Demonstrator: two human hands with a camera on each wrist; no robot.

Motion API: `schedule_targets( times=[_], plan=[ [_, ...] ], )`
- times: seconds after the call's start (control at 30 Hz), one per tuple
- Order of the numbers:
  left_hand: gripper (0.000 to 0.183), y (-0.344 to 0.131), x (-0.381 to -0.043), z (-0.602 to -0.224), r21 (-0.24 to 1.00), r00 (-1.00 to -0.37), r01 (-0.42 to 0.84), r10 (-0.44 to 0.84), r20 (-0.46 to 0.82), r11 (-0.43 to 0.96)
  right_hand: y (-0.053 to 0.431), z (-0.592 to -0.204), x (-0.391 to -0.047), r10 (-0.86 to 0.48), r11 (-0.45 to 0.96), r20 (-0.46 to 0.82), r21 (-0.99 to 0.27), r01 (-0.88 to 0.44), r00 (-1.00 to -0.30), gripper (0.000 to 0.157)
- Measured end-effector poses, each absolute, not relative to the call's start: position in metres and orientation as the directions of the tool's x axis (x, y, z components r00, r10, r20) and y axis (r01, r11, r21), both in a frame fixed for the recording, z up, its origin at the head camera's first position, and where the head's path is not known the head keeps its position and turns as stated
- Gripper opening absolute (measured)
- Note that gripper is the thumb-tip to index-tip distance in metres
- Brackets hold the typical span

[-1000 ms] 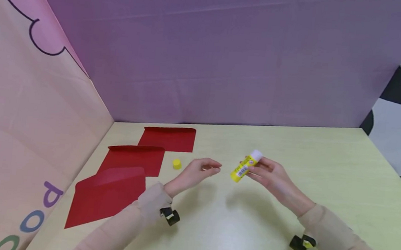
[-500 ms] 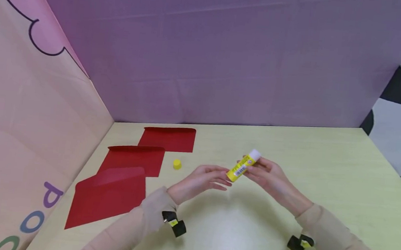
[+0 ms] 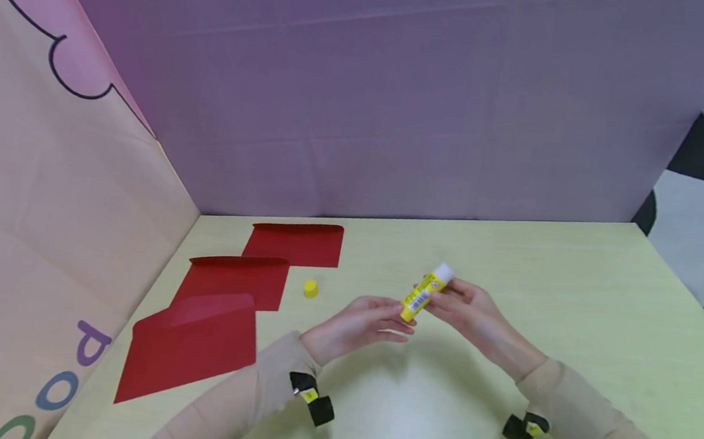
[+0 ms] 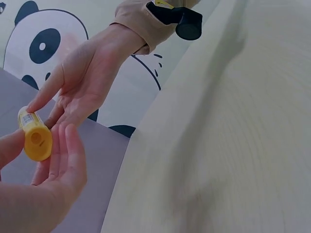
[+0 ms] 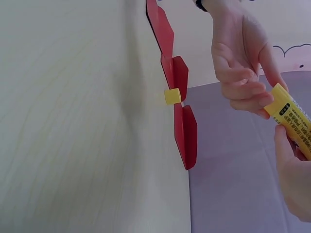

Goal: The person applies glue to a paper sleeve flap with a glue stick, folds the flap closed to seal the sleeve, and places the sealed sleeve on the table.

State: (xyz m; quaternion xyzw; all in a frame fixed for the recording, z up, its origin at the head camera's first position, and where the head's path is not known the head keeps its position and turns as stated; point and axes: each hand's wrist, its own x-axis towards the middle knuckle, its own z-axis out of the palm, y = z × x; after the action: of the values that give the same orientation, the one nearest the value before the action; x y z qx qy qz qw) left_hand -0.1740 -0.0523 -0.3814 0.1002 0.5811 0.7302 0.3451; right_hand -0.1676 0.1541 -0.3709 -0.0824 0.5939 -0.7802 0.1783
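A yellow glue stick (image 3: 422, 295) with a white upper end is held tilted above the table, its white end up and to the right. My right hand (image 3: 482, 320) grips its body between thumb and fingers. My left hand (image 3: 357, 325) pinches the yellow bottom end, with the thumb on one side and fingers on the other; the left wrist view shows this round base (image 4: 38, 143) between them. The lower left fingers extend past the stick. On the table left of the hands stands a small yellow cap (image 3: 311, 288), apart from both.
Three red envelopes lie along the left of the table (image 3: 573, 304): a near one (image 3: 193, 352), a middle one (image 3: 234, 284) and a far one (image 3: 299, 244). A purple wall (image 3: 363, 107) closes off the back, with printed panels at both sides.
My left hand has moved right from beside the glue stick and taken hold of its bottom end. The right hand has shifted slightly left with the stick. Cap and envelopes stay put.
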Motion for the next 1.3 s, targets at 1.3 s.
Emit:
schedule_targets(
  times=[1.3],
  plan=[
    [0.029,-0.037,-0.162,-0.383,0.985,-0.966,-0.161,0.196,-0.171,0.065,0.144,-0.374,-0.158,-0.243,-0.266,-0.2,-0.927,0.263,-0.949,0.06]
  ],
)
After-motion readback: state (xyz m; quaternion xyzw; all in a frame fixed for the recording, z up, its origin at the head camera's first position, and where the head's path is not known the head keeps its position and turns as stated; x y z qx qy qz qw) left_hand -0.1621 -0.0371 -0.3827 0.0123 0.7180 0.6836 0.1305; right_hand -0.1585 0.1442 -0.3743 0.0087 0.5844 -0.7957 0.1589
